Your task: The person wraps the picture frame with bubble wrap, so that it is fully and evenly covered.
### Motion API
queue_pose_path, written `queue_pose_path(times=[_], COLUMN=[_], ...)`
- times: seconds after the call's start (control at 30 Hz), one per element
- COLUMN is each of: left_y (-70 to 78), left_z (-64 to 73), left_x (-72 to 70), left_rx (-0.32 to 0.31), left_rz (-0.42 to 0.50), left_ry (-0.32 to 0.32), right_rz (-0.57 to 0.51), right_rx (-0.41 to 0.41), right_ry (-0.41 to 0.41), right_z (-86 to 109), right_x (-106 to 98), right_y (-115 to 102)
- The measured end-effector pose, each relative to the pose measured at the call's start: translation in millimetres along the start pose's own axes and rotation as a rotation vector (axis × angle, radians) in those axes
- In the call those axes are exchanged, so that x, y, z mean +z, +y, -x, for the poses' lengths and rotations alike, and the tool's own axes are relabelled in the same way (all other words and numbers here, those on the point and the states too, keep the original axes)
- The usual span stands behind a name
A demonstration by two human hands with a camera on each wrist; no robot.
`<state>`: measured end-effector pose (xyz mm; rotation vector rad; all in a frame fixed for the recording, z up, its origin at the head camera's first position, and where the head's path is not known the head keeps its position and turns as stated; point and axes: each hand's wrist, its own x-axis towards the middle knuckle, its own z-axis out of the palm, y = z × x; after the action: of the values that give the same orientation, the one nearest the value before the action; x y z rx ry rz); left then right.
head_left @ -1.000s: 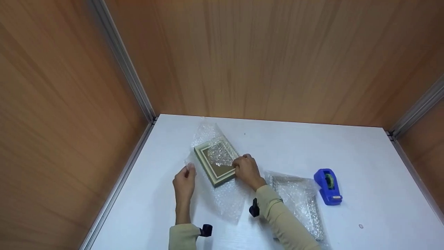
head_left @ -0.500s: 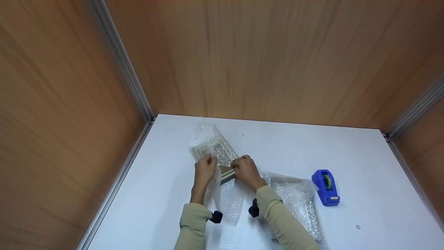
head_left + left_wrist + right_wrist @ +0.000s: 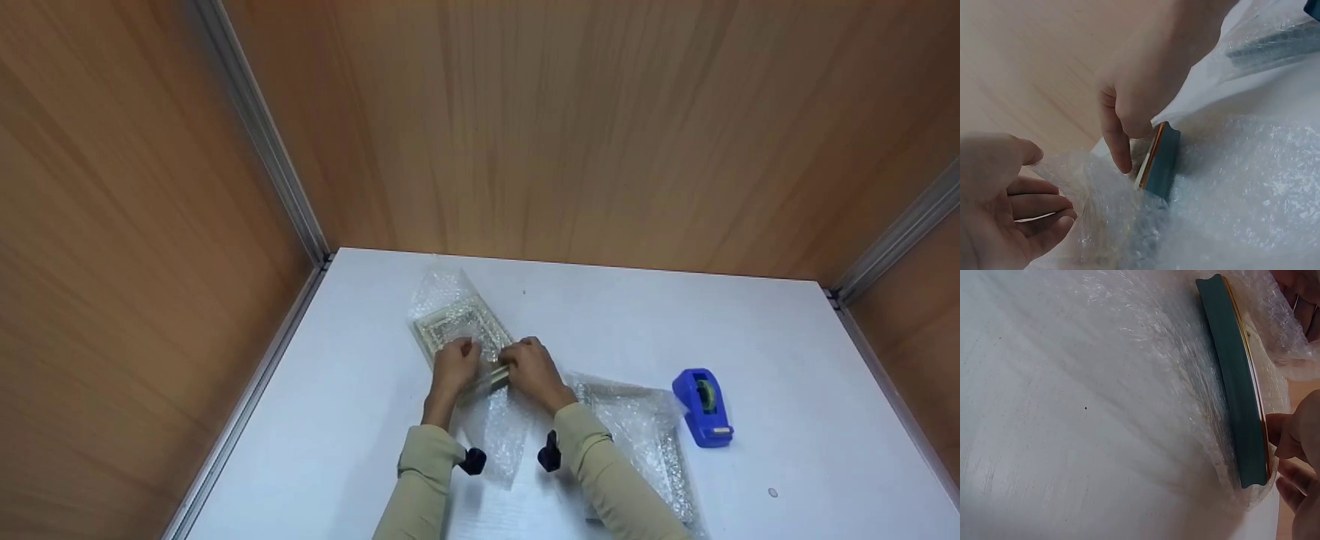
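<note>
Frame lies left of center on the table, bubble wrap over most of its face. Left hand pinches the wrap; right hand grips the frame's near-right corner. Likely mid-wrapping; next move calls for pulling film snug.

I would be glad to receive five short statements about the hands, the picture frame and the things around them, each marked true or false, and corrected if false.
1. The left hand holds bubble wrap. True.
2. The right hand touches the tape dispenser. False: the right hand touches the picture frame.
3. The tape dispenser is blue. True.
4. The picture frame is completely unwrapped. False: bubble wrap lies over part of it.
5. In the head view, another wrapped item lies left of the tape dispenser. True.
</note>
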<state>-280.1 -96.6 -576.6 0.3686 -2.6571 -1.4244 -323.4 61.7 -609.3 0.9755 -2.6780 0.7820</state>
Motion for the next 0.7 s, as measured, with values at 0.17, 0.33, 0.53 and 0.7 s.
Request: queue_pose_path(times=[0.17,0.33,0.53,0.7], left_y=[-6.1,-6.9,-4.6,-6.4], left_z=[1.9,5.2,10.8,13.9], left_x=[2.2,-1.3,-1.9,-0.8], left_rx=[-0.044,0.050,0.096,0.196], left_rz=[-0.045,-0.172,-0.413,-0.602], left_ry=[-0.092,-0.159,-0.205,-0.219], right_rz=[-0.005,-0.049,-0.124,-0.150], right_rx=[0.006,0.023,0.037,-0.025], right_ry=[-0.004,-0.023,-0.054,-0.112], right_z=[1.8,2.5,1.8,-0.1], right_x=[-1,-2,-7,-14], right_y=[0,-1,-1,-3])
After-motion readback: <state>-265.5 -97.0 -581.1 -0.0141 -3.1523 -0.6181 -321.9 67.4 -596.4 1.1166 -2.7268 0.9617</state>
